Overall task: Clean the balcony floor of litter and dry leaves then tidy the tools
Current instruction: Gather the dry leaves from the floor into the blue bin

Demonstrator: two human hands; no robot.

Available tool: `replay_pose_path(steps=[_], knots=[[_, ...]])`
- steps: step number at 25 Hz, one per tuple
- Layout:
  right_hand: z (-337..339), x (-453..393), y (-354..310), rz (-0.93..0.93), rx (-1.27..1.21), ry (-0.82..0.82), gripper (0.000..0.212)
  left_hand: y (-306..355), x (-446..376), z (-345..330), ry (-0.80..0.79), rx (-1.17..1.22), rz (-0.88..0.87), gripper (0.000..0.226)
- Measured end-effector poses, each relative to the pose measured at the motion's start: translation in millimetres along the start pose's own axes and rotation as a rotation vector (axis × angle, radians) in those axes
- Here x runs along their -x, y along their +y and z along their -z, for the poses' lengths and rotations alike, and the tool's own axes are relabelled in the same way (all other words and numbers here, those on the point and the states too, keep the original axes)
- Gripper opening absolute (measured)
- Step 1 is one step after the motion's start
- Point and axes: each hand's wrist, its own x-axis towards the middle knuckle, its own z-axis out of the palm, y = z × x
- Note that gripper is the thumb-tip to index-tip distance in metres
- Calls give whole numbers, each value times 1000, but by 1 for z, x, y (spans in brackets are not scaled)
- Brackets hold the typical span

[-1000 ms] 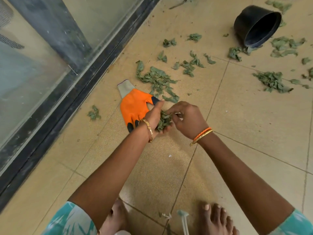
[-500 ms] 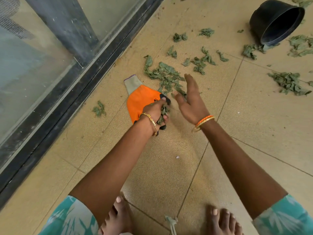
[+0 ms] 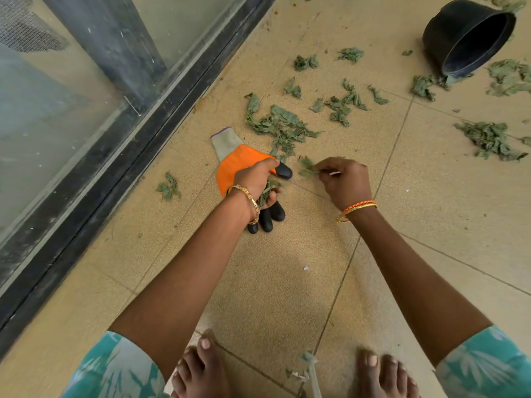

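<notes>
**Dry leaves: collection part done**

Dry green crumpled leaves (image 3: 275, 124) lie scattered over the beige tiled balcony floor (image 3: 431, 225), thickest just beyond the hands. Left hand (image 3: 255, 179) grips a gathered bunch above an orange rubber-coated work glove with black fingertips (image 3: 232, 165). Right hand (image 3: 342, 179) pinches a single leaf. Most litter remains, by my judgement. A black plastic pot (image 3: 465, 33) lies tipped over. A dark-framed glass sliding door (image 3: 86, 110) borders the floor.
</notes>
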Motion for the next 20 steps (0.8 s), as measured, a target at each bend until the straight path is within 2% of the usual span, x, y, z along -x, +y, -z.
replay_pose_path(steps=[3,6,8,9,11,13,15,18,20], knots=[[6,5,-29,-29,-123,-127,32,4,0,-7,-81,-40,-46,21],[-1,1,-49,119,11,-175,36,8,-6,-10,-114,-123,-74,30],[-9,-6,-58,135,54,-172,45,11,-11,-11,-118,-226,-114,37],[-12,-9,-63,109,28,-182,48,14,-12,-10,-128,-245,-134,32],[-18,-15,-73,43,-52,-170,42,21,-13,-6,-116,-221,-155,23],[-21,-31,-81,-1,-75,-105,29,30,-18,5,-85,-148,-136,23],[-24,-59,-86,10,44,-125,27,39,-23,17,-35,-116,-118,23],[-42,-104,-94,168,365,-461,51,51,-20,36,48,-138,-80,15],[-62,-123,-99,257,511,-652,63,56,-20,49,89,-171,-75,19]])
